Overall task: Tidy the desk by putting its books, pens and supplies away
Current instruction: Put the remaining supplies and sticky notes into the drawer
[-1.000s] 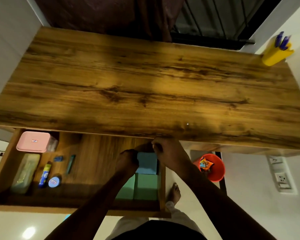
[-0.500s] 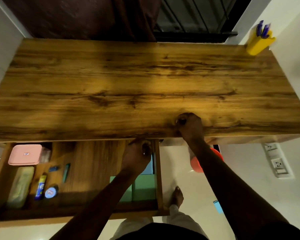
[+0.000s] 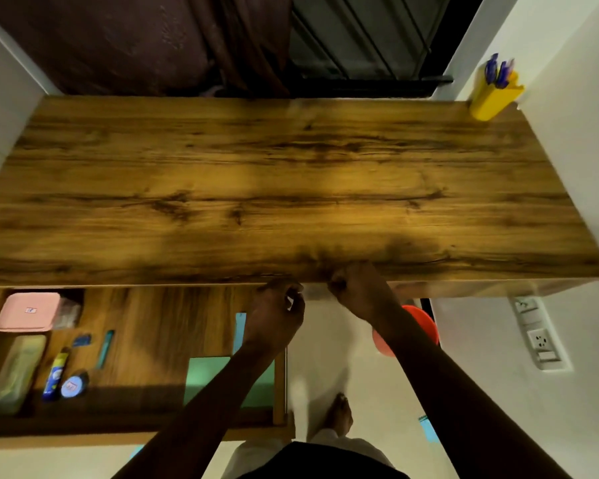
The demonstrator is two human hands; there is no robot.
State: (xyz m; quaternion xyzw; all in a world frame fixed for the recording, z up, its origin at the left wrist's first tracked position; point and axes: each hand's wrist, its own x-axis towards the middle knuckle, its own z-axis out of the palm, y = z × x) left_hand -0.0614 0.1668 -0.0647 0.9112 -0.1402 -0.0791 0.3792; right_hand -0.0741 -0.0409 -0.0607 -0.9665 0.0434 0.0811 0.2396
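Observation:
The wooden desk top (image 3: 291,188) is bare except for a yellow pen holder (image 3: 491,98) with blue pens (image 3: 497,72) at its far right corner. Below its front edge a drawer (image 3: 146,326) stands open. Green books (image 3: 204,378) and a blue book (image 3: 240,330) lie at the drawer's right end. My left hand (image 3: 277,314) hovers over that end, fingers curled, with nothing visible in it. My right hand (image 3: 358,290) is a blurred fist against the desk's front edge, just right of the drawer.
The drawer's left part holds a pink box (image 3: 26,311), a pale green pouch (image 3: 16,371), a glue stick (image 3: 56,375), a round blue tape (image 3: 71,387) and a teal pen (image 3: 104,349). An orange bin (image 3: 424,326) stands on the floor below. Wall sockets (image 3: 538,337) are at the right.
My right hand has come off the desk top to its front edge, closer to the left hand. My left hand has risen from the books toward the drawer's right side.

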